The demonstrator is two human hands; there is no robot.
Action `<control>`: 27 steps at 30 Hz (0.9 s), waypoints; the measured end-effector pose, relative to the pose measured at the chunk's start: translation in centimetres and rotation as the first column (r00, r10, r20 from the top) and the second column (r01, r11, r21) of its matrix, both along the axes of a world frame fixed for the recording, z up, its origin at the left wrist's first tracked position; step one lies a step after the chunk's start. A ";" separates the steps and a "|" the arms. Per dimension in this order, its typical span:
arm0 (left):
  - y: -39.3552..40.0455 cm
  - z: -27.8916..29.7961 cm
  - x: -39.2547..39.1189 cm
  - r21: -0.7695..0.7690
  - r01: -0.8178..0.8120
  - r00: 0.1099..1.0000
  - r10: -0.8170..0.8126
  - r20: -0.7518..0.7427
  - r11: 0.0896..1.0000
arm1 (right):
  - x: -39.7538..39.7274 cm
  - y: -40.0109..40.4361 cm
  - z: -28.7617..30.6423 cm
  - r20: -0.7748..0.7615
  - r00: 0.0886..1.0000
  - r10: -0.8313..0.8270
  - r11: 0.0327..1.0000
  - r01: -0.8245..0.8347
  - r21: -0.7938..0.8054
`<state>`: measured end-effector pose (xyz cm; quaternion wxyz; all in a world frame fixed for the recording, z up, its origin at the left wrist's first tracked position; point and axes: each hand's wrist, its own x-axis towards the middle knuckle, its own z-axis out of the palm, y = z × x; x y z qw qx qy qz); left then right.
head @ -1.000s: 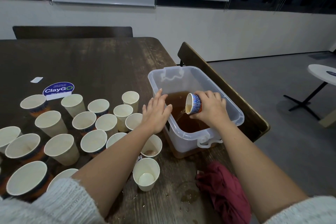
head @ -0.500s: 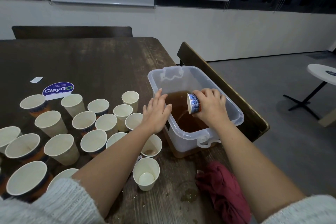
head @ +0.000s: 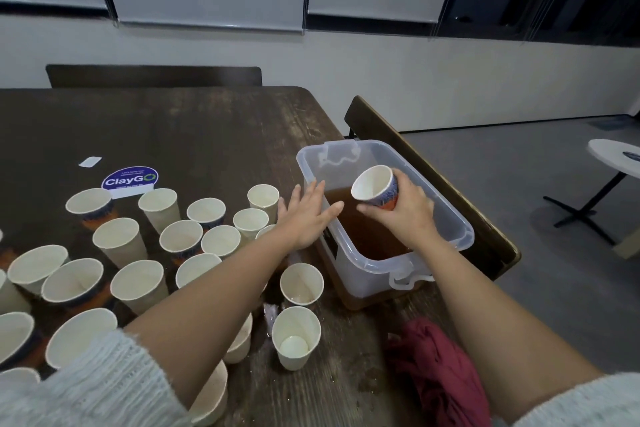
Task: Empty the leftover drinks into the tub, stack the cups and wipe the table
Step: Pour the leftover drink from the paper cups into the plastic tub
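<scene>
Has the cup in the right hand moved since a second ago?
Yes. The cup has tipped back from pouring, its mouth now angled up, over the tub, held by the right hand.

Blue-patterned cup (head: 377,189); maroon cloth (head: 440,371); perhaps-brown drink (head: 363,232).

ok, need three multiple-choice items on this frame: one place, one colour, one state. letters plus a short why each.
1. Where is the crumpled dark red cloth?
A. on the table's near edge, near the tub
B. inside the tub
C. on the far chair

2. What colour is the liquid in the clear plastic tub?
A. green
B. brown
C. milky white

3. What is the right hand doing?
A. lying flat on the table
B. wiping with the cloth
C. holding a blue-patterned paper cup over the tub

Answers: 1 A, the cloth lies on the wood nearer the camera than the tub. 2 B, brown liquid shows through the open top. 3 C, fingers curl round the cup.
</scene>
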<state>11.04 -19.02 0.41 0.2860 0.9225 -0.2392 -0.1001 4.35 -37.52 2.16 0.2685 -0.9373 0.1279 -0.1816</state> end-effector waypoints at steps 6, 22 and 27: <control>5.7 4.5 -1.2 -0.636 -0.178 0.974 0.041 -0.224 0.751 | 0.9 8.1 2.7 0.203 0.953 0.223 0.839 -0.294 0.458; 46.6 5.9 -9.5 -0.733 -0.526 0.779 0.589 -0.213 0.431 | 3.0 49.1 4.0 0.065 0.552 0.831 0.438 -0.722 0.536; 55.4 4.2 -13.8 -0.673 -0.548 0.783 0.588 -0.203 0.496 | 1.5 58.2 3.2 -0.066 0.361 0.930 0.361 -0.870 0.336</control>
